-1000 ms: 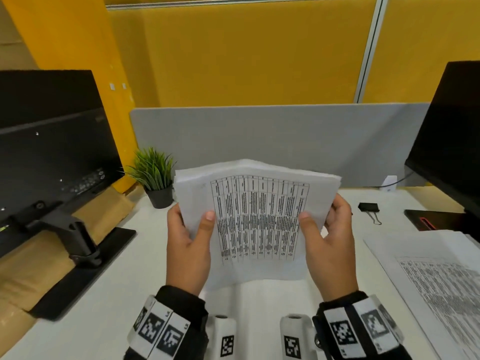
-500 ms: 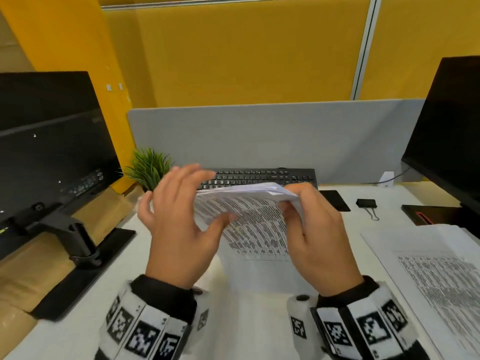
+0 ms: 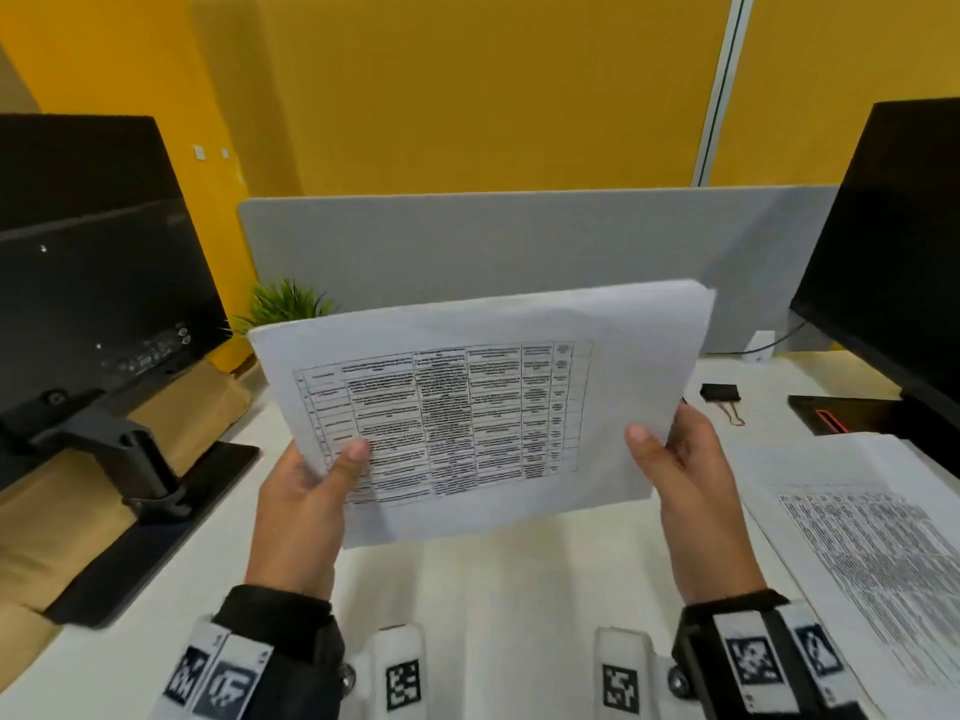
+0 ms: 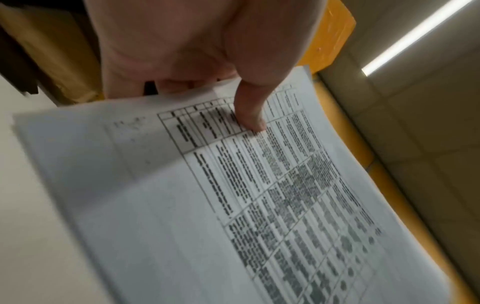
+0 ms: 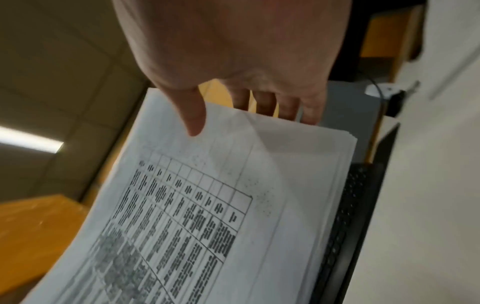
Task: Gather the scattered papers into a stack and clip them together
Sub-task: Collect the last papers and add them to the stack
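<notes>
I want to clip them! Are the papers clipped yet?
Not yet. The black metal binder clip lies alone on the white desk; both hands hold the white paper stack.

- Stack of papers [image 3: 483,407]: white sheets, top one printed with a black-ruled table of dense black text.
- Loose sheets [image 3: 852,537] at right on bench: white, same black tabular print.
- Bench [image 3: 519,589]: off-white.
- Binder clip [image 3: 719,392]: black body, metallic wire handles.
- Wall panels [image 3: 467,96]: mustard yellow; one white vertical strip.
- Divider [image 3: 519,241]: plain light grey.
- Monitors [image 3: 83,252]: black; black stand and base.
- Potted plant [image 3: 283,304]: green spiky leaves.
- Wrist bands [image 3: 769,662]: white, black square-code markers; black cuffs.
- Keyboard [image 5: 345,216]: black.
</notes>
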The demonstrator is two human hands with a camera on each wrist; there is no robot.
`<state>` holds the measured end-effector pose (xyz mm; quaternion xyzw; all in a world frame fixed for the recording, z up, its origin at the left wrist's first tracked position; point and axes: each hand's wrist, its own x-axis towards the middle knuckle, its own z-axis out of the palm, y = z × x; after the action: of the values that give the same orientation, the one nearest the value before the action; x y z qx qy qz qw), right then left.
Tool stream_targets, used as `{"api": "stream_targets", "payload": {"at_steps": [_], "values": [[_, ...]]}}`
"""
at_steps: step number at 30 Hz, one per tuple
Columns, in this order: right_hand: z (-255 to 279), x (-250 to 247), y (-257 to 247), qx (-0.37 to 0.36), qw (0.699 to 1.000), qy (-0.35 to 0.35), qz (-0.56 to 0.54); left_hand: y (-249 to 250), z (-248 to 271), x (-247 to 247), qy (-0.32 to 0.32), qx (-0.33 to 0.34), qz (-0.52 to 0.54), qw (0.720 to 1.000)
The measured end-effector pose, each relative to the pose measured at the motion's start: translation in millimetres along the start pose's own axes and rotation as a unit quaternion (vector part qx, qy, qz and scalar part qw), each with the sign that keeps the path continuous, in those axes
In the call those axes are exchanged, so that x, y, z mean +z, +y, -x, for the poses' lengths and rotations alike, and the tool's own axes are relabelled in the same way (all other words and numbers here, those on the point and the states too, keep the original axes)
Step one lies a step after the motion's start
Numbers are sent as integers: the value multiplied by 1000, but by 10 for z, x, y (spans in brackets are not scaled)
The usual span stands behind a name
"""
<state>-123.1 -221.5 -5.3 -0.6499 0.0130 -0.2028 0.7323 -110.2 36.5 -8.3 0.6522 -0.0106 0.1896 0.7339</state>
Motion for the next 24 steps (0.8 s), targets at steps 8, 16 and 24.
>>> {"api": "stream_targets", "payload": {"at_steps": [8,16,24], "values": [[19,26,136,5,998,6,54,-251,76,22,8,-25,-54,998],[-3,109,-22,-46,997,9,64,-149,35,105,17,18,-48,999],[47,115,-196,-120,950,83,276,-243,19,64,24,4,-115,993]]}}
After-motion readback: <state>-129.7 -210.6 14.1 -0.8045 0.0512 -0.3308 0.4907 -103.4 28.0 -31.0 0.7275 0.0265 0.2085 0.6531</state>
